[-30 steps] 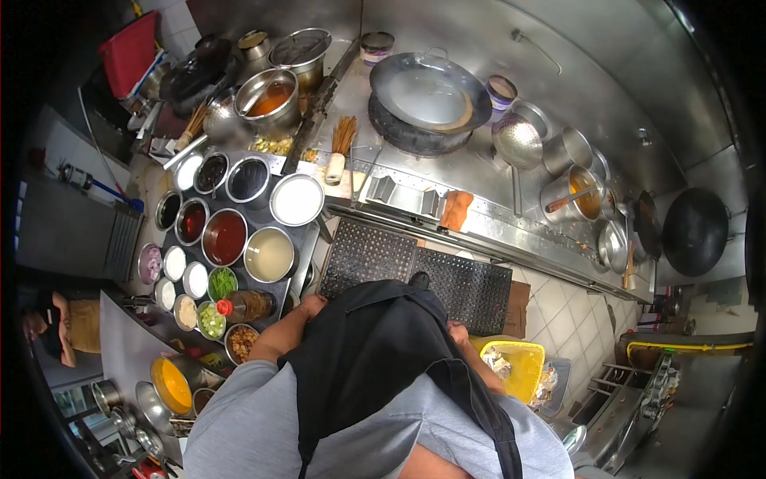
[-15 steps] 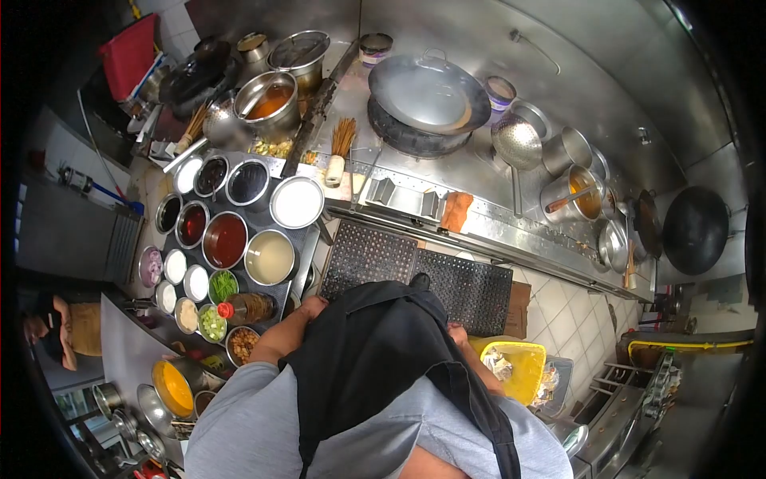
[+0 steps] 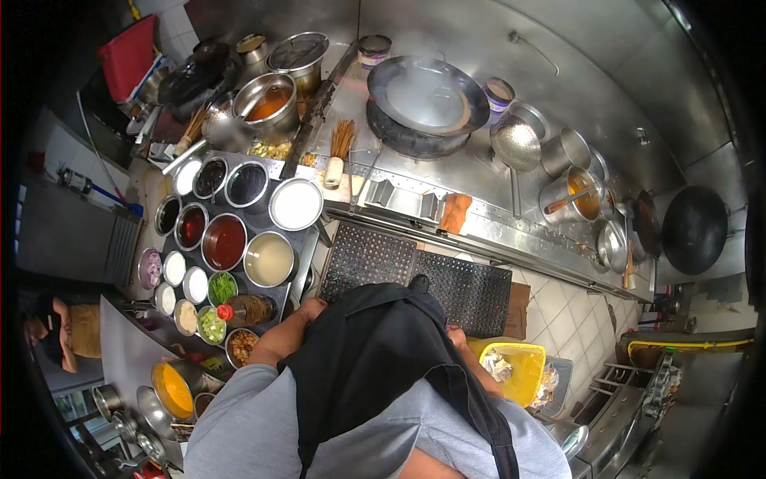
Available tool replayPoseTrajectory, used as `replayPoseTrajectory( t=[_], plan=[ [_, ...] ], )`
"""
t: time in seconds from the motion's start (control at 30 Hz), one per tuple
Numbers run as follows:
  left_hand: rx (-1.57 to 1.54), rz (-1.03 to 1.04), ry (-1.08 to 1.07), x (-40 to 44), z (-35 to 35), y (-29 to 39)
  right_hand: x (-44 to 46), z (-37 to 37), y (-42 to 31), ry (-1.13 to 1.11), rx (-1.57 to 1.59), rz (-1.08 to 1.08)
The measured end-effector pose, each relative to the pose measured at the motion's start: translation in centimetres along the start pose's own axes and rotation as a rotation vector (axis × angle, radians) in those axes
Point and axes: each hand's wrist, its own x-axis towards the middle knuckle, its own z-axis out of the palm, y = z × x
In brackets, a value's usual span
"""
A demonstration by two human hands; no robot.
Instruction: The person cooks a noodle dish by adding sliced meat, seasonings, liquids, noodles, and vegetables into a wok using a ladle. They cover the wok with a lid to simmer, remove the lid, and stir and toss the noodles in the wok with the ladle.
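My left hand hangs beside the black apron, near the edge of the cart that holds the sauce and ingredient pots. Its fingers are mostly hidden, and so is anything it might hold. On the other side of the apron is my right hand, close to the yellow bin, with its fingers largely covered by the cloth. A large wok of steaming liquid sits on the burner. A bamboo brush and an orange-brown cloth rest along the stove's front edge.
Pots of red sauce, pale liquid and chopped greens crowd the left, with a red-capped bottle. A perforated ladle and steel pots stand right of the wok. Black mats cover the floor. Another person is at far left.
More steam rises from the wok. The whole view has shifted very slightly; both hands stay in about the same place.
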Motion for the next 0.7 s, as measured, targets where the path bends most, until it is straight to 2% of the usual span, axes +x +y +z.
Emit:
replayPoseTrajectory(
  t=[0.1, 0.2, 0.3, 0.4, 0.53, 0.7],
  plan=[
    [0.216, 0.236, 0.013, 3.2, 2.2, -3.7, -0.1, 0.0, -0.2, 0.017, -0.027, -0.001],
    [0.249, 0.345, 0.038, 5.8, 3.9, -6.3, -0.1, 0.1, -0.3, 0.028, -0.025, 0.006],
    [0.051, 0.224, 0.042, 6.4, 4.4, -6.8, 0.4, 0.1, 0.3, 0.023, -0.011, 0.001],
    [0.071, 0.242, 0.020, 4.2, 2.8, -4.9, 1.2, 0.2, 1.2, 0.019, 0.000, -0.006],
    [0.018, 0.185, 0.012, 5.7, 3.9, -6.2, 2.8, 0.5, 2.8, 0.012, 0.012, -0.020],
    [-0.059, 0.092, -0.016, 3.5, 2.1, -3.7, 1.6, 0.7, 1.4, 0.052, 0.017, 0.014]
  ],
)
